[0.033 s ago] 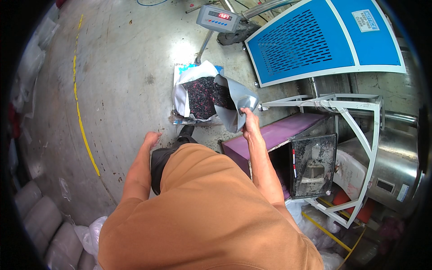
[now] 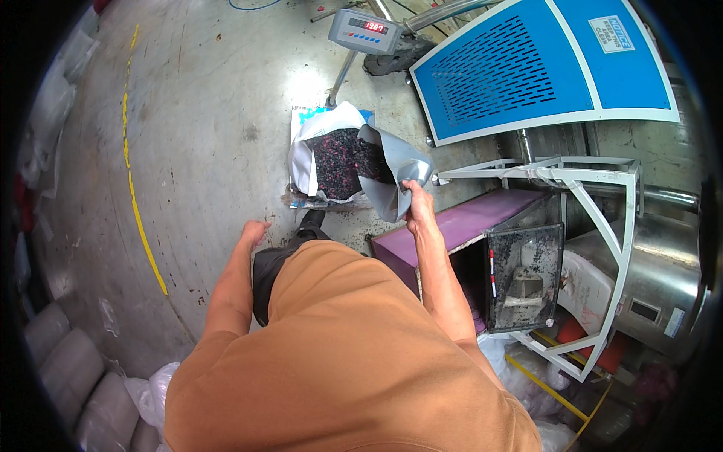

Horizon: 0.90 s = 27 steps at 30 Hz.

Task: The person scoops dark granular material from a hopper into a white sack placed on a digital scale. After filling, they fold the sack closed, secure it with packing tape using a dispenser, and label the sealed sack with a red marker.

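While the right hand (image 2: 416, 205) grips a grey scoop (image 2: 399, 169) by its narrow end, fingers wrapped firmly round it, the action sits right at the white bag (image 2: 303, 164)! The bag gapes open, loaded with dark granules (image 2: 337, 162) flecked with pink, and the scoop leans in over its right side, wide mouth turned toward the heap. More of the dark stuff shows inside that mouth; whether any is sliding out, I cannot tell.

Over to the left hand (image 2: 256, 230), out beside the dark trousers (image 2: 267, 271), well apart from the bag and with nothing visible in it. Its fingers look curled, but how tightly they close I cannot tell from here.

Beneath the bag is a low platform (image 2: 303, 114), its edges peeking out, a dark shoe (image 2: 310, 220) near its lower side. Beyond it, a grey display unit (image 2: 367, 32) on a metal pole glows with red digits. Out to the right, a blue cabinet (image 2: 497, 75) shows off its slotted panel, a purple-topped box (image 2: 459, 218) lies nearer the right forearm, and a white metal frame (image 2: 625, 203) stands past that. Far left, a yellow line (image 2: 132, 181) runs along the grey floor (image 2: 203, 151).
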Each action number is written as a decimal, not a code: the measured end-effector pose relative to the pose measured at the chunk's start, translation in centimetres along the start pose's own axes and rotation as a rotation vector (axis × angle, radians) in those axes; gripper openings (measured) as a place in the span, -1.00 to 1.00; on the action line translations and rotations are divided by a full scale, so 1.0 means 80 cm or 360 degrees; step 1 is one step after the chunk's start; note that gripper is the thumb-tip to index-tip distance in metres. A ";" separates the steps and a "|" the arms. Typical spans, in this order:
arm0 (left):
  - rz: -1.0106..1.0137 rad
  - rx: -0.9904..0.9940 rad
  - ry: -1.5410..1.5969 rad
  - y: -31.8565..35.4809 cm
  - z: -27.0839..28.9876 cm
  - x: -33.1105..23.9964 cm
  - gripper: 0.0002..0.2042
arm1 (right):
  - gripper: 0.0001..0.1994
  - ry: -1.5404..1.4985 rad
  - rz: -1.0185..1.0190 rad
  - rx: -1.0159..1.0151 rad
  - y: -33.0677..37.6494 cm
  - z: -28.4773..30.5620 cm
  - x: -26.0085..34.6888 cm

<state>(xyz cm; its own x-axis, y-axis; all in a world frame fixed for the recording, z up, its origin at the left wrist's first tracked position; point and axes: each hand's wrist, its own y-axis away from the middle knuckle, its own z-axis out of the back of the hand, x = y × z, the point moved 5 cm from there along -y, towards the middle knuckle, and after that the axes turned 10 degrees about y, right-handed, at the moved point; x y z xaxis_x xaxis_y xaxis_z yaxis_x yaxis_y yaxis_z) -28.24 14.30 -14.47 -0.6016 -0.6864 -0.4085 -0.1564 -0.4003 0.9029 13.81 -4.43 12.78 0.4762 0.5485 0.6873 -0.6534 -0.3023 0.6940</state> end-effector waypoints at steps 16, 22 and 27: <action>-0.0023 -0.0009 0.0022 0.004 0.001 0.001 -0.60 | -0.49 0.0100 0.0021 -0.0044 0.001 -0.003 0.004; -0.0027 -0.0015 0.0081 0.007 -0.003 -0.002 -0.68 | -0.50 0.0174 0.0068 -0.0094 -0.004 -0.001 0.005; -0.0048 -0.0055 0.0074 0.008 -0.002 -0.003 -0.69 | -0.48 0.0192 0.0060 -0.0089 -0.006 -0.002 0.003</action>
<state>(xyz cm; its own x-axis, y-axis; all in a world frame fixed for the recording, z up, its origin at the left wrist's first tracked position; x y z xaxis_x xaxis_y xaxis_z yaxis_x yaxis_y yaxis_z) -28.08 14.11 -13.79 -0.5597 -0.7009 -0.4422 -0.1463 -0.4416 0.8852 14.17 -4.04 12.60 0.3788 0.6282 0.6797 -0.7031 -0.2823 0.6527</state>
